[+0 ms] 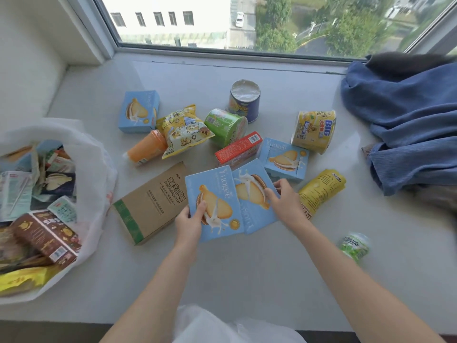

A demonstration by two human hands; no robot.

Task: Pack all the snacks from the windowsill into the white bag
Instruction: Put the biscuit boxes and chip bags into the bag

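- The left hand [189, 225] grips the lower left edge of a blue biscuit box [213, 204], thumb curled over its printed face, fingers hidden beneath.
- The right hand [284, 198] pinches the right edge of a second blue biscuit box [252, 194], fingers curled around it; the two boxes sit side by side, edges touching or overlapping.
- The white bag [97, 169] lies open at the far left of the windowsill [247, 268], already holding many packets; its left part is cut off by the frame.
- A blue cloth [408, 125] is heaped at the right, partly out of view.
- A brown carton [150, 204] lies just left of the held boxes.
- Still on the sill: two more blue boxes [139, 111], a yellow pouch [321, 189], a yellow tub [314, 131], a green cup [226, 127], a dark blue cup [244, 100], a yellow bag [184, 131], a red box [238, 151], an orange cup [147, 151].
- A small green container [354, 246] near the right forearm is blurred.
- Beyond the window [247, 21], buildings and trees.
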